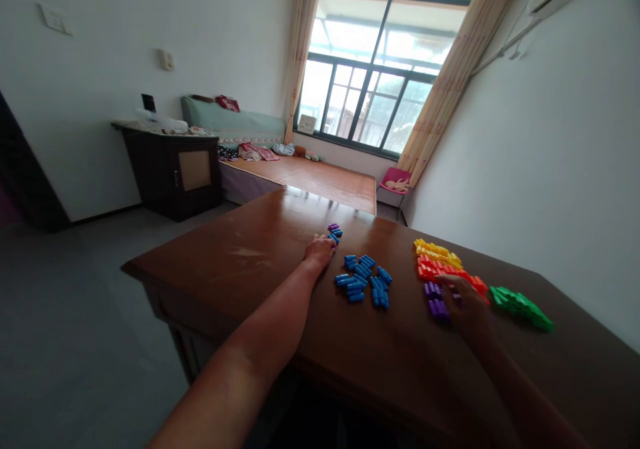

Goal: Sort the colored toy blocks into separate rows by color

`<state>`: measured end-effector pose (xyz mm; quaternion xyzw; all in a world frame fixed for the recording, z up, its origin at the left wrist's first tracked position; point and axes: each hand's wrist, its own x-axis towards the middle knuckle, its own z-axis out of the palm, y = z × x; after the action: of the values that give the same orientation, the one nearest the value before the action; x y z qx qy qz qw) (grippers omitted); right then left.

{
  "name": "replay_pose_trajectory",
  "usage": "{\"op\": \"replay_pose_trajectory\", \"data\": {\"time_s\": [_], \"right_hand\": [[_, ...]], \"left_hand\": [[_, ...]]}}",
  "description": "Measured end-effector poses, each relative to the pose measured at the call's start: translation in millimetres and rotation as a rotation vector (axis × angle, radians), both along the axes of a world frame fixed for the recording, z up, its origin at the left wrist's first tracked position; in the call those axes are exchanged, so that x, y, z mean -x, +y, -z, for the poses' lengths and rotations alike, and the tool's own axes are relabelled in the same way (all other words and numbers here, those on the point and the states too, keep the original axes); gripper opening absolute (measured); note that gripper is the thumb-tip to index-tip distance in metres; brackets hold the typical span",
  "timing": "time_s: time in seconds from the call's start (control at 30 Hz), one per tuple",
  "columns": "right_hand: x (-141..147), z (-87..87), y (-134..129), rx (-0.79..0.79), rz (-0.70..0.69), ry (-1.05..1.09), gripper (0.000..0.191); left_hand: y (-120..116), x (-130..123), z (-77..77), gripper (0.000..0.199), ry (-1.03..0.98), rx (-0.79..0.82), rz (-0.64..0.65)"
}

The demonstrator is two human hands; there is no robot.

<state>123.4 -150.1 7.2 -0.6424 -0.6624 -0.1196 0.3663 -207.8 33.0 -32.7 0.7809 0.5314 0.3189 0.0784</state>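
My left hand [320,249] rests on the brown table beside a small group of blue pieces [336,233] with a purple piece [333,226] at its far end; its fingers are bent at the nearest pieces, and what they hold is too small to tell. My right hand [461,299] is over the purple pieces [438,308], its fingertips among them and partly hiding them; its grip is unclear. Between my hands lie several loose blue pieces [357,281]. Beyond my right hand are rows of yellow pieces [437,252] and red pieces [445,269]. Green pieces [521,306] lie to its right.
The table [225,256] has its left corner near the floor area. Behind it stand a bed [310,177], a dark cabinet [165,169] at the left and a pink chair [395,181] below the window. A white wall runs along the right.
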Motion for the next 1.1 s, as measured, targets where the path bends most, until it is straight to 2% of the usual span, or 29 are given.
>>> {"op": "replay_pose_trajectory", "data": {"time_s": [0.13,0.23,0.3,0.4,0.53,0.63,0.77,0.87,1.0,1.1], "right_hand": [[83.7,-23.9,54.6,0.11,-0.279,-0.136,0.029],[128.3,-30.8,100.7,0.157,-0.408,-0.316,0.03],[145.9,-30.5,134.2,0.201,-0.394,-0.417,0.032],[158.9,-23.8,186.0,0.273,-0.302,-0.472,0.036],[169.2,-7.6,245.3,0.396,-0.182,-0.4,0.041],[180.4,6.3,276.4,0.472,-0.174,-0.355,0.042],[194.1,18.9,300.7,0.519,-0.221,-0.353,0.041],[195.0,20.6,308.3,0.553,-0.227,-0.349,0.036],[183.6,13.0,304.6,0.565,-0.201,-0.345,0.028],[174.1,0.0,288.3,0.482,-0.205,-0.31,0.021]], "left_hand": [[7.5,0.3,5.0,0.02,-0.08,0.04,-0.062],[13.8,1.3,9.1,0.023,-0.2,0.079,-0.133],[16.7,2.2,11.2,0.024,-0.297,0.066,-0.155],[17.7,3.5,11.4,0.026,-0.372,0.061,-0.162],[15.4,4.1,7.6,0.027,-0.384,0.098,-0.179],[15.4,3.0,6.3,0.028,-0.375,0.104,-0.193],[17.3,1.7,7.4,0.031,-0.368,0.127,-0.201],[16.1,2.4,6.1,0.033,-0.352,0.164,-0.189],[12.4,4.5,1.4,0.035,-0.352,0.174,-0.183],[11.7,5.4,-0.8,0.033,-0.378,0.158,-0.186]]}}
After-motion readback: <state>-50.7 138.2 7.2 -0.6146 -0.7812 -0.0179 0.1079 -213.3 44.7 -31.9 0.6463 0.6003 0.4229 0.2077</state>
